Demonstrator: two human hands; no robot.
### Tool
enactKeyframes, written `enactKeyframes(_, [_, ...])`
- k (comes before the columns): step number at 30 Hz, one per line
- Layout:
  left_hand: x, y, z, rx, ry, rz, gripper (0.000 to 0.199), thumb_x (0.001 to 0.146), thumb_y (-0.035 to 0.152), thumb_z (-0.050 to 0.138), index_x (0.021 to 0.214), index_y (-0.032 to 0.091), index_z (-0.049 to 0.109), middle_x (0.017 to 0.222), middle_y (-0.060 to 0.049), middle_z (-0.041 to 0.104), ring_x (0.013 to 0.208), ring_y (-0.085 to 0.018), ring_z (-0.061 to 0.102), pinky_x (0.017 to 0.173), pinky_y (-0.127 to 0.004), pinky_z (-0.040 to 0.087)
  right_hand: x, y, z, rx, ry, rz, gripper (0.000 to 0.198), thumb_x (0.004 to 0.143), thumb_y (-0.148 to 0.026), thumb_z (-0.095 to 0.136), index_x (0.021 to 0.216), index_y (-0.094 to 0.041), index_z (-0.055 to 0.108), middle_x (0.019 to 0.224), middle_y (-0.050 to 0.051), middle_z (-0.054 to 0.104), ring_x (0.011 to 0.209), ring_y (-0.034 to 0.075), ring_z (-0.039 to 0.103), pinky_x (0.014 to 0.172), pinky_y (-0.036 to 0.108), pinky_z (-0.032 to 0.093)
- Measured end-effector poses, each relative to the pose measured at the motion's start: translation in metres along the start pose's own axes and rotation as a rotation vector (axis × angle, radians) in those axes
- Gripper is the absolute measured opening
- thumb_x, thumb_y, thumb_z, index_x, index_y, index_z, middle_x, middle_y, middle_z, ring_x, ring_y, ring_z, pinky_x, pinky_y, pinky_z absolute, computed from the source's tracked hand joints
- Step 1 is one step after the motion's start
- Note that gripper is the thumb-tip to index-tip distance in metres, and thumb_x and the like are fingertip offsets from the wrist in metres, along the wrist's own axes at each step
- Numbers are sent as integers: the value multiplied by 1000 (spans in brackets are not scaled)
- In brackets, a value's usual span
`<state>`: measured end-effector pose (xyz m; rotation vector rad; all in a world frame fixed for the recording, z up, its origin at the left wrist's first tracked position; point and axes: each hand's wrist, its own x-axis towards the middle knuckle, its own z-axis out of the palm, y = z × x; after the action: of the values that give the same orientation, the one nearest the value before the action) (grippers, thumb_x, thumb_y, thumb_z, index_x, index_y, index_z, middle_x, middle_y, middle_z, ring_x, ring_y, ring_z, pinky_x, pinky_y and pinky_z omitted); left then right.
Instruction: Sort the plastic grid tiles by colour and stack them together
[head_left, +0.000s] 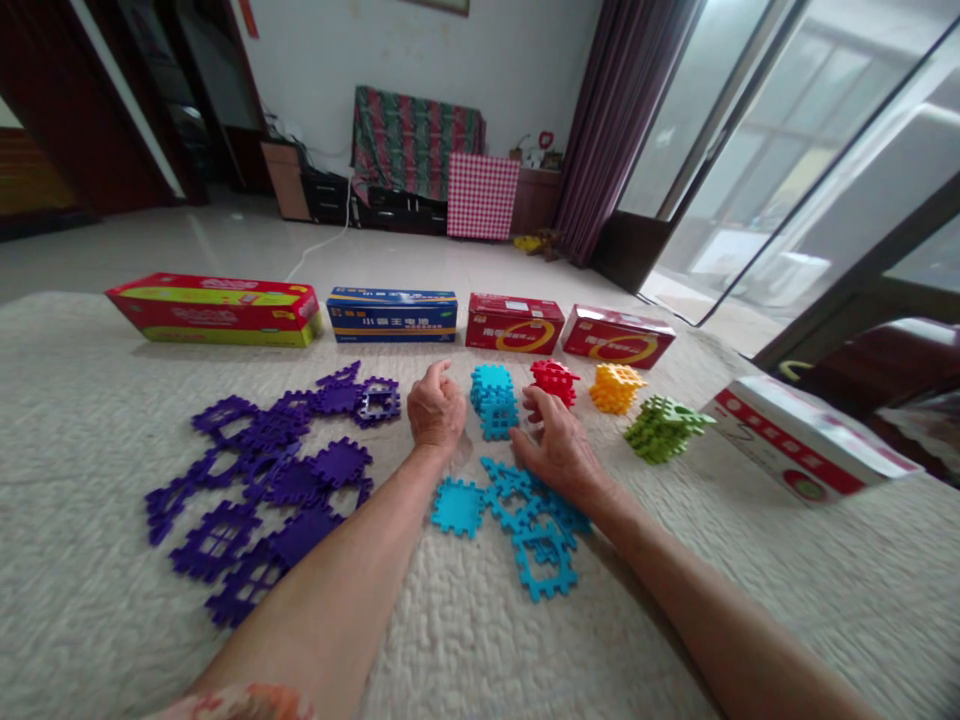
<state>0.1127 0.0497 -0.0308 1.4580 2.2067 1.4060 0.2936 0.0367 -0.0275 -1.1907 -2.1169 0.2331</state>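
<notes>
My left hand (437, 408) is just left of a small stack of turquoise interlocking plastic tiles (493, 400). Its fingers are curled in, and anything inside them is hidden. On the stack's right side is my right hand (559, 440), thumb and fingers apart with nothing seen between them. Its fingertips lie in front of a red tile stack (553, 383); whether they touch it I cannot tell. Nearer to me, loose turquoise tiles (545, 560) lie in a heap, partly under my right wrist. A single flat turquoise tile (458, 507) rests left of them.
Purple tiles (300, 480) spread over the left of the pale textured cloth (420, 640). Yellow (615, 387) and green (664, 430) stacks stand at right. Behind are a red-green box (217, 312), a blue box (393, 316) and two red boxes (514, 324); a white-red box (810, 440) lies far right.
</notes>
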Motion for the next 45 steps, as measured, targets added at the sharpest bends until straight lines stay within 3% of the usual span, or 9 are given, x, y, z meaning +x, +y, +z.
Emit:
enactKeyframes(4, [-9,0,-7,52,15,26,31,79,18,44,100,20,68,81,-3,72,81,-19,67,77,-26,47,1,1,2,55,-38,103,41,78,-29,59,117,-17,52,98,9,67,86,22,65,75,36,53])
enactKeyframes(7, [-13,-2,-13,84,-93,109,18,77,23,48,77,21,67,72,-2,69,71,-17,64,69,-26,44,1,0,3,52,-36,116,36,77,-27,59,111,-17,55,95,9,69,86,22,66,76,36,53])
enactKeyframes(11, [-16,-4,-20,125,-231,259,24,78,24,48,58,20,61,70,-3,65,69,-15,60,67,-25,42,0,0,4,31,-25,102,33,77,-24,58,109,-17,55,94,9,70,86,23,67,77,37,52])
enactKeyframes(16, [-19,-3,-21,172,-312,375,28,79,29,52,54,20,60,67,-3,62,69,-15,58,68,-26,41,1,2,7,49,-25,103,31,76,-19,58,107,-17,56,93,9,70,87,23,67,78,35,51])
enactKeyframes(30, [-20,-9,-13,159,-292,560,24,80,29,55,58,19,58,67,-3,59,71,-17,56,68,-28,40,0,6,12,84,19,79,31,75,-17,58,106,-18,57,92,8,69,85,20,65,78,32,50])
enactKeyframes(45, [-18,-12,-8,152,-200,495,26,80,30,56,58,18,61,66,-4,61,66,-16,56,66,-28,39,4,10,12,134,75,105,22,80,-22,54,101,-17,61,88,8,69,77,18,63,69,27,48])
